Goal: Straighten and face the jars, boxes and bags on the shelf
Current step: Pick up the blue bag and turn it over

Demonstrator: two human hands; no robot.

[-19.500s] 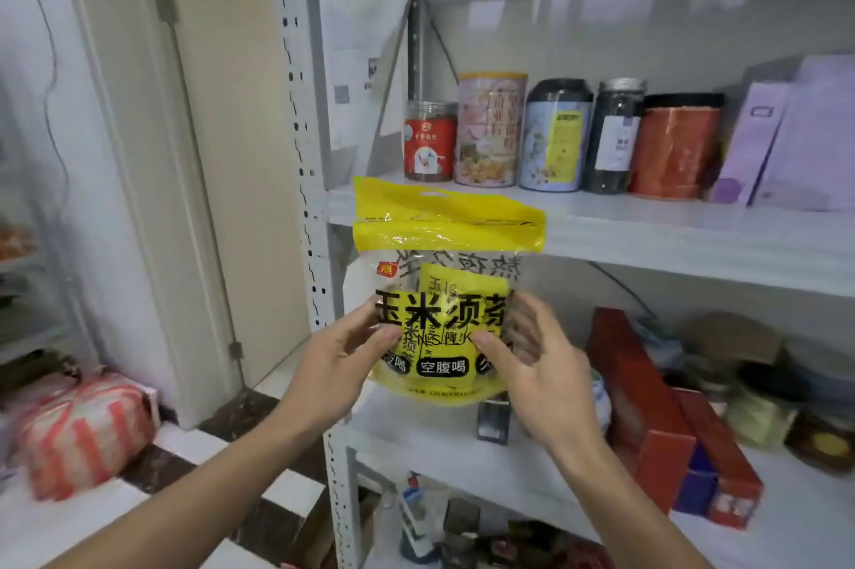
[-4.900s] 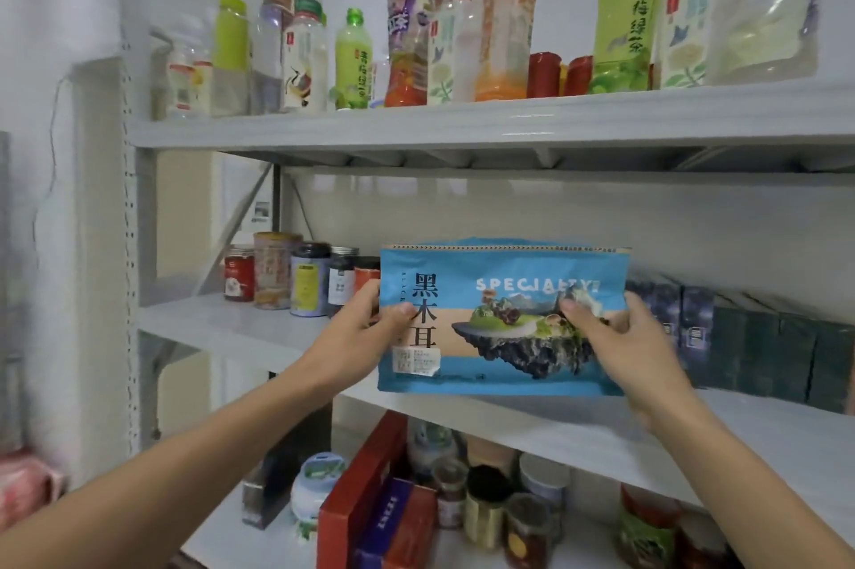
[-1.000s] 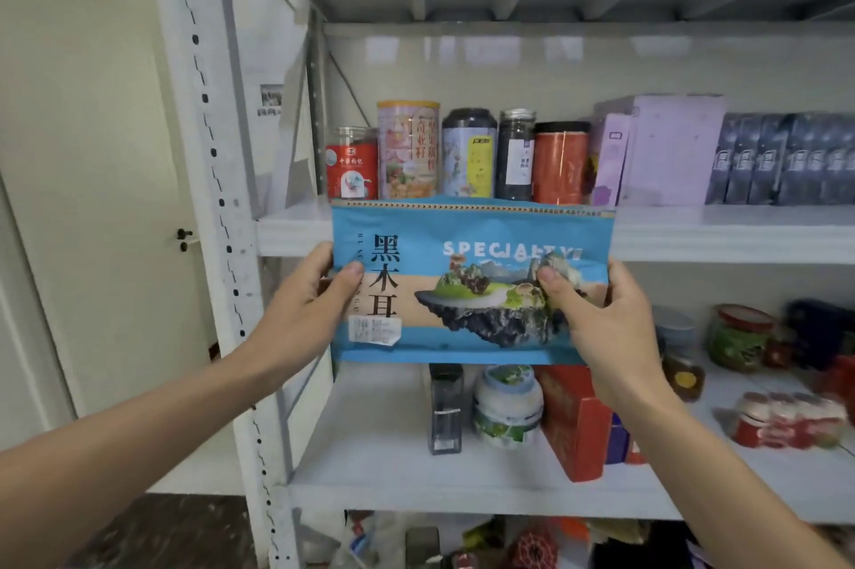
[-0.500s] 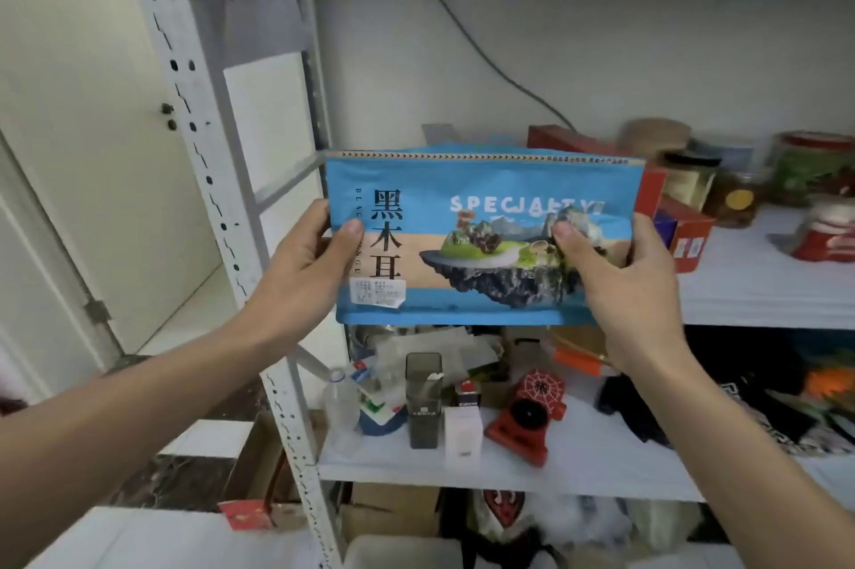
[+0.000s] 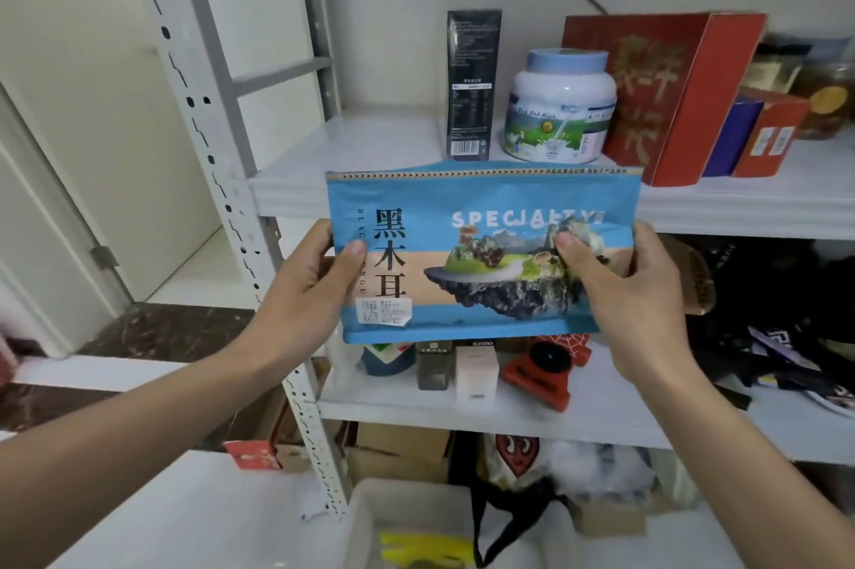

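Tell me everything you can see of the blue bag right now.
The blue bag is a flat, glossy pouch, held upright with its front facing the camera, before the shelf edge. It shows black Chinese characters, "SPECIALTY", a floating-island picture and a white sticker. The left hand and right hand grip its side edges, thumbs on front.

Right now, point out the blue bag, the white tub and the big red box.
blue bag (image 5: pixel 481 198), head view, upper front panel.
white tub (image 5: pixel 562 106), head view, front of body.
big red box (image 5: pixel 643 92), head view, front face.
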